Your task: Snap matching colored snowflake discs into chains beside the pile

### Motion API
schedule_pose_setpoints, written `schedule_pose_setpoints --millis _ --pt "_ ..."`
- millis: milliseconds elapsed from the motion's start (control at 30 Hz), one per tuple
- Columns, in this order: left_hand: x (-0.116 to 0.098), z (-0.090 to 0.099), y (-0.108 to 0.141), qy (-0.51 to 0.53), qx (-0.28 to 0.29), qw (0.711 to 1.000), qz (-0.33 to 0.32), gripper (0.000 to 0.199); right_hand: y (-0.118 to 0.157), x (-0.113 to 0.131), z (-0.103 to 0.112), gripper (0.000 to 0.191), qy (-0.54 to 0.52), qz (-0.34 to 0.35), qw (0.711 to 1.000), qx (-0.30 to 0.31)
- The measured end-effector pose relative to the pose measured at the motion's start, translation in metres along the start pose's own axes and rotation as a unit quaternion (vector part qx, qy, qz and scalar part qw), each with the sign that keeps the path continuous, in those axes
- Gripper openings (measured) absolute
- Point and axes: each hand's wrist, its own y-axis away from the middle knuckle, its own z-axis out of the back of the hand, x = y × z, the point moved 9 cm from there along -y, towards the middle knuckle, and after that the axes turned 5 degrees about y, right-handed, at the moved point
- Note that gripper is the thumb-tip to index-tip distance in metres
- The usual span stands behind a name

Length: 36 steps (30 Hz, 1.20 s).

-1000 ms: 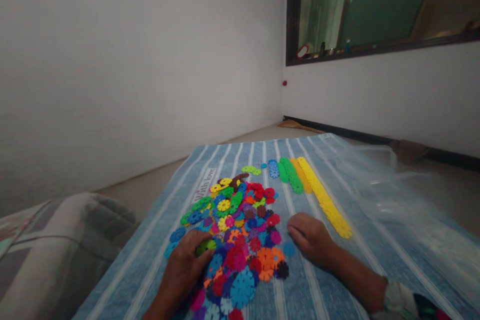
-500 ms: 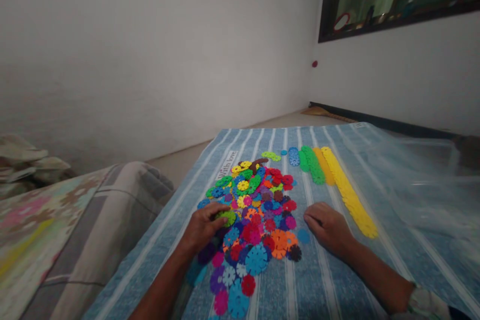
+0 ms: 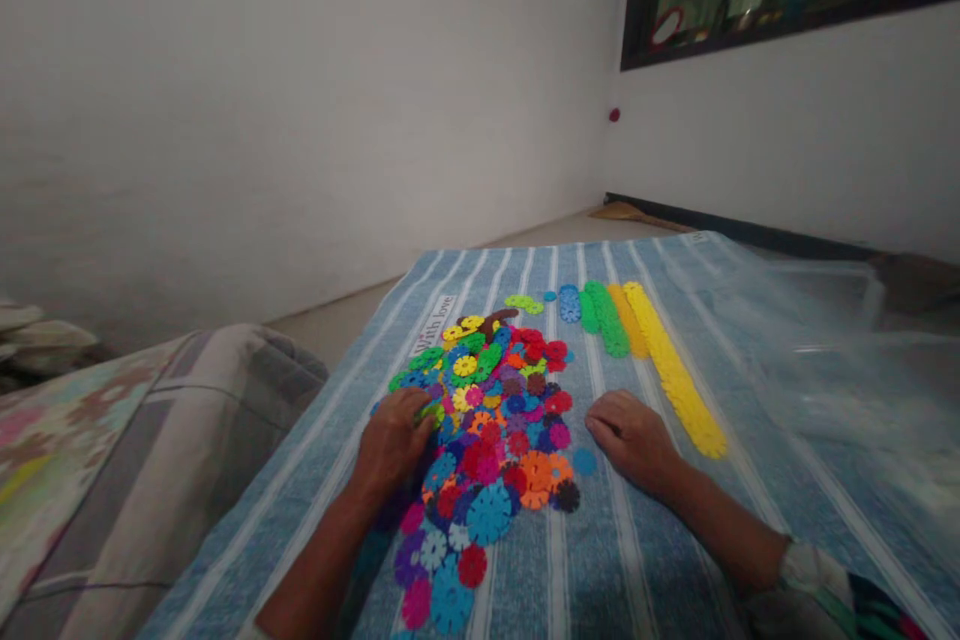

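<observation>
A spread-out pile of multicoloured notched discs (image 3: pixel 487 450) lies on the blue striped cloth. My left hand (image 3: pixel 391 440) is at the pile's left edge, its fingers closed on a lime green disc (image 3: pixel 433 414) that they partly cover. To the right of the pile, my right hand (image 3: pixel 628 432) rests on the cloth with curled fingers; whatever it may hold is hidden. Beyond it, discs are lined up in rows by colour: a long yellow row (image 3: pixel 675 370), an orange row (image 3: pixel 628 318), green rows (image 3: pixel 606 320) and a short blue row (image 3: pixel 569 303).
A clear plastic container (image 3: pixel 832 320) stands on the right of the striped cloth (image 3: pixel 525 270). Lime green discs (image 3: pixel 523 303) lie behind the pile. A cloth-covered mass (image 3: pixel 225 400) is at the left, and white walls rise behind.
The view has shifted slightly. My left hand has turned over the lime green disc, which now shows less. My right hand stays curled in the same place on the cloth.
</observation>
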Motion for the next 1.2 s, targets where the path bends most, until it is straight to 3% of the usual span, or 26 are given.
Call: schedule_pose_setpoints --millis 167,267,433,600,800,1067,1200 --pt "-0.03 -0.008 0.002 0.006 -0.007 0.999 -0.049 0.027 -0.001 0.007 0.003 0.015 -0.027 0.028 0.999 0.007" --pt "-0.055 -0.018 0.004 0.016 0.037 0.997 -0.063 0.025 0.001 0.013 0.001 0.01 -0.037 0.059 0.997 0.024" --pt "-0.106 -0.04 0.006 0.034 0.126 0.986 -0.104 0.024 0.005 0.013 -0.011 0.032 -0.029 0.077 0.993 0.089" --pt "-0.139 -0.058 0.002 -0.012 0.182 0.977 -0.111 0.017 0.005 0.012 -0.014 0.032 -0.02 0.068 0.991 0.113" --pt "-0.152 -0.069 -0.001 -0.087 0.239 0.962 -0.099 0.019 0.003 0.008 -0.016 0.025 -0.04 0.055 0.993 0.098" --pt "-0.149 -0.07 -0.004 -0.112 0.258 0.956 -0.08 0.033 0.0 0.004 -0.015 0.024 -0.111 0.044 0.99 0.072" --pt "-0.15 -0.069 -0.007 -0.116 0.277 0.951 -0.074 0.03 -0.002 0.004 -0.012 0.018 -0.141 0.03 0.987 0.067"
